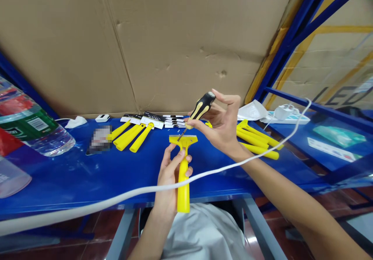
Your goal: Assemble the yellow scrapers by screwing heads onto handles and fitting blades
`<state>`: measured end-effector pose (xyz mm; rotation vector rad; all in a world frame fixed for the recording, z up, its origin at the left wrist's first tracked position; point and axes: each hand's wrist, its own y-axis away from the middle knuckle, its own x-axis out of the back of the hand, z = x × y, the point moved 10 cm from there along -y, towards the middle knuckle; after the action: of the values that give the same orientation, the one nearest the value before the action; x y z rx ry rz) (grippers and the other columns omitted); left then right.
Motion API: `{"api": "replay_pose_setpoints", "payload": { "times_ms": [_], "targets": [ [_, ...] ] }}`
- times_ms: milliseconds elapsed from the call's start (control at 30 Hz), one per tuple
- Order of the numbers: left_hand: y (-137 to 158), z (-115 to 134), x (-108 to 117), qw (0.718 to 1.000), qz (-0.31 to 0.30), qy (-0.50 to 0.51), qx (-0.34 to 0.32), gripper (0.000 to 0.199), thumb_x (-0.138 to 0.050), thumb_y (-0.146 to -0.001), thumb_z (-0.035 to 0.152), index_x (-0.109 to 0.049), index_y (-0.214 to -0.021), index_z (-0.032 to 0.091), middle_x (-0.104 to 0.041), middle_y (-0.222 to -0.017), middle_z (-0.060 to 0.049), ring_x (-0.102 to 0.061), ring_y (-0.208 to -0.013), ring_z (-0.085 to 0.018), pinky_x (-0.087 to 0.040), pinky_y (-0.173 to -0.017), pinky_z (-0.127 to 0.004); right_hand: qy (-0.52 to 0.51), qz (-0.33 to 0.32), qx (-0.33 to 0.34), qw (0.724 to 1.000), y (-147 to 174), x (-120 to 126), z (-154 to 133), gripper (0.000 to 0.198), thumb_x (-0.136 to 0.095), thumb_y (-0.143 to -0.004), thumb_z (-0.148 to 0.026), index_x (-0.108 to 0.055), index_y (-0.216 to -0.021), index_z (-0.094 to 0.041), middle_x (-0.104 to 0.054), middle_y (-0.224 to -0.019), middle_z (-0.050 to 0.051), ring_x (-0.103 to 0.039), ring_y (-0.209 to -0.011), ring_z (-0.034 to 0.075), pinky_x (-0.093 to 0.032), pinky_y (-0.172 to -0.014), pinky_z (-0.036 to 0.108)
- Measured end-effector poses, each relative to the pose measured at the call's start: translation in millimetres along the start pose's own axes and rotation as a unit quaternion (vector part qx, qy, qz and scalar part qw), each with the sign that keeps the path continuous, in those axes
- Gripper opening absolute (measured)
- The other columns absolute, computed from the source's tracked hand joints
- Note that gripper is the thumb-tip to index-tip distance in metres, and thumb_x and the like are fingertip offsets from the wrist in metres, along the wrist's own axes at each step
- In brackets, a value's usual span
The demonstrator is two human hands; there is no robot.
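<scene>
A yellow scraper (183, 190) stands with its wide head up, its neck wrapped by the fingers of my left hand (170, 170). My right hand (223, 126) is closed on a black and cream screwdriver (201, 107), tilted with its tip down at the left part of the scraper's head. Just behind the head, a few tiny screws (178, 131) lie on the blue table. More yellow scrapers (135, 137) rest to the left, several partly under black and white cards (153, 120). Other yellow handles (256, 137) lie to the right, partly hidden by my right forearm.
A white cable (140, 192) crosses the view in front of my forearms. Large water bottles (32, 124) stand at the left on the blue table (116, 174). Cardboard (186, 46) closes off the back. White wrappers and a power strip (291, 116) lie at the back right, near the blue frame (287, 50).
</scene>
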<state>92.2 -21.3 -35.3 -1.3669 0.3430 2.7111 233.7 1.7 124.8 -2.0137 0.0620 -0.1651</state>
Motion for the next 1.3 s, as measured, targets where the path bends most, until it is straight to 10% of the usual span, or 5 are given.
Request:
{"api": "replay_pose_setpoints", "payload": {
  "times_ms": [467, 667, 867, 1300],
  "targets": [
    [6.3, 5.7, -2.0, 1.0, 0.003, -0.014, -0.023, 0.061, -0.094, -0.083, 0.022, -0.062, -0.135, 0.03, -0.073, -0.117, -0.004, -0.071, -0.077, -0.011, -0.05, -0.05, -0.015, 0.002, 0.061, -0.001, 0.998, -11.0, 22.1, -5.8, 0.097, -0.092, -0.088, -0.06, -0.029, -0.16, -0.048, -0.07, -0.132, 0.003, -0.08, -0.112, 0.027, -0.072, -0.103, 0.052],
    [13.3, 9.7, -3.1, 0.999, -0.008, 0.002, -0.039, 0.059, -0.093, -0.086, 0.025, -0.06, -0.134, 0.033, -0.074, -0.111, -0.002, -0.074, -0.079, -0.014, -0.053, -0.051, -0.017, 0.173, -0.013, -0.016, 0.985, -29.8, 50.8, 26.4, 0.039, -0.075, -0.102, -0.035, -0.058, -0.136, -0.03, -0.075, -0.121, 0.006, -0.075, -0.113, 0.026, -0.06, -0.109, 0.047],
    [15.9, 11.3, -4.3, 0.997, -0.024, -0.04, -0.064, 0.062, -0.094, -0.086, 0.032, -0.059, -0.137, 0.032, -0.076, -0.114, -0.003, -0.076, -0.079, -0.015, -0.055, -0.057, -0.02, 0.316, -0.331, -0.085, 0.885, 8.7, 12.3, 94.4, 0.039, -0.054, -0.081, 0.005, -0.063, -0.11, -0.02, -0.07, -0.104, 0.005, -0.064, -0.095, 0.022, -0.047, -0.086, 0.031],
    [3.7, 64.6, -27.3, 0.984, 0.027, -0.063, -0.165, 0.048, -0.094, -0.08, 0.021, -0.068, -0.12, 0.02, -0.079, -0.111, -0.008, -0.079, -0.092, -0.018, -0.052, -0.056, -0.017, 0.458, -0.568, -0.141, 0.669, 63.1, -31.2, 115.0, 0.04, -0.065, -0.087, 0.006, -0.071, -0.119, -0.017, -0.067, -0.131, 0.017, -0.067, -0.117, 0.028, -0.049, -0.085, 0.031]
  ]
}}
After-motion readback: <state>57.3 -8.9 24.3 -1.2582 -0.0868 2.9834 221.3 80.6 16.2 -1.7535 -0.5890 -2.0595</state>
